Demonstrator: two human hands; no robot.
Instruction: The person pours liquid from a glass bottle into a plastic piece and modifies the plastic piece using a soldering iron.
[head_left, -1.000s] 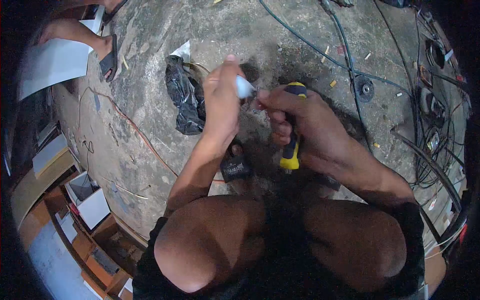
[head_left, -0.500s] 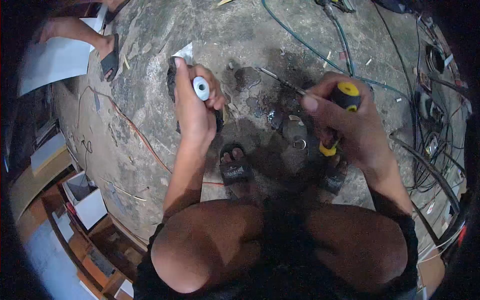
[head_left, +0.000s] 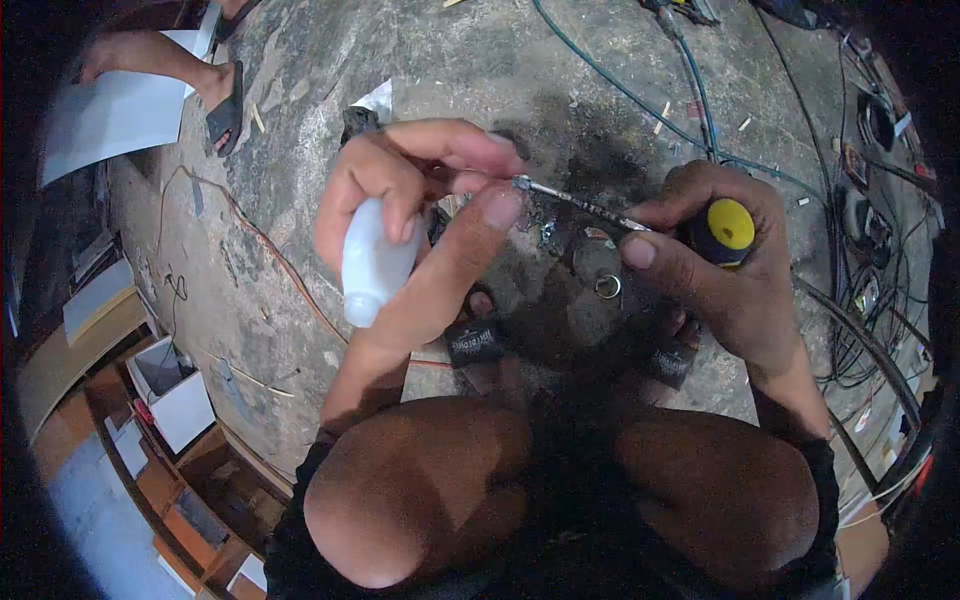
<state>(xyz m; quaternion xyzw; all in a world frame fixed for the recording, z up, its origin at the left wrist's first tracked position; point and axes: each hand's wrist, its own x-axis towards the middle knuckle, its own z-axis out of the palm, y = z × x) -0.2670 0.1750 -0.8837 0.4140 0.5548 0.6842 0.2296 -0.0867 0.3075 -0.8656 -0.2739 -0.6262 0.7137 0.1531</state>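
Note:
My left hand (head_left: pixel 400 210) is closed round a small white bottle (head_left: pixel 378 255), while its thumb and fingertips meet the tip of a thin metal rod (head_left: pixel 580 202). The rod's other end is pinched between the thumb and finger of my right hand (head_left: pixel 720 260). That same hand also holds a yellow and black screwdriver (head_left: pixel 731 224) in its palm, the round handle end facing up. Below the rod, a metal ring (head_left: pixel 607 287) lies on the stained floor (head_left: pixel 560 340). A black plastic bag (head_left: pixel 358 122) is mostly hidden behind my left hand.
Dark cables (head_left: pixel 860 330) run along the right side, and a teal hose (head_left: pixel 600 72) crosses the top. An orange cord (head_left: pixel 265 245) lies at left. Another person's sandalled foot (head_left: pixel 222 105) is at upper left. A wooden shelf unit (head_left: pixel 200 450) stands at lower left.
My left hand has moved right to the rod's tip, and the white bottle has turned sideways in it. My right hand has moved slightly right and down, still with rod and screwdriver.

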